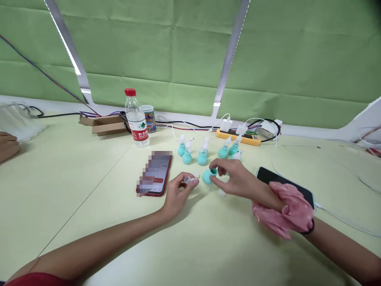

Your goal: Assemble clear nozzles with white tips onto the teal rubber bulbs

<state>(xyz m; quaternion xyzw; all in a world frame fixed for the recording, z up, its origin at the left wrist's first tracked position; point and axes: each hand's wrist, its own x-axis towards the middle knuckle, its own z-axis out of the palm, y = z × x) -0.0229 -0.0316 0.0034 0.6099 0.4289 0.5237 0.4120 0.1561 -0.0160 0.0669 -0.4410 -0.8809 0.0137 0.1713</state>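
Observation:
My left hand (177, 193) pinches a small translucent plastic nozzle (187, 180) between thumb and fingers. Close by on its right, my right hand (233, 176) grips a teal rubber bulb (206, 177) at its open neck, mouth tilted toward the fingers. The nozzle and bulb are apart. Behind my hands stand several assembled bulb aspirators, such as one teal bulb with a clear tip (202, 158) and another bulb (187, 158). A small white piece (222, 193) lies on the table below my right hand.
A phone with a lit screen (157, 174) lies left of my hands, a dark phone (282, 184) under my right wrist. Behind are a water bottle (138, 127), a can (151, 119), a cardboard box (110, 125) and a yellow power strip (238, 137). Another person's hand (7, 146) is far left.

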